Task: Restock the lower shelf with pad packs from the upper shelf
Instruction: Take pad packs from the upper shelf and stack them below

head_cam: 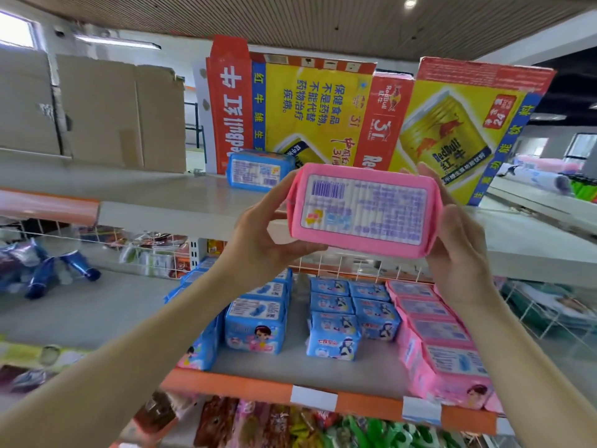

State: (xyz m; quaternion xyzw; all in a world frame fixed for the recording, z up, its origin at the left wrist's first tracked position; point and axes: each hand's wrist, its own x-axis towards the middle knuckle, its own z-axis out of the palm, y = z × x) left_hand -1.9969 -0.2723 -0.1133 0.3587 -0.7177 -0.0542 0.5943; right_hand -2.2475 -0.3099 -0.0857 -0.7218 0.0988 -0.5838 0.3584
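A pink pack (363, 208) is being held by both hands' fingers (284, 185) before the upper shelf (168, 211); lowering beside the lower shelf's (323, 394) pink row comes next.

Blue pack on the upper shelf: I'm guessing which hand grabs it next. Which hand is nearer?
Left. The left hand is just below the blue pack, holding the left end of the pink pack; the right hand holds the other end, farther right.

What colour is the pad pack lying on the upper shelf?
Blue: the soft plastic pad pack has a white printed label, seen in the head view.
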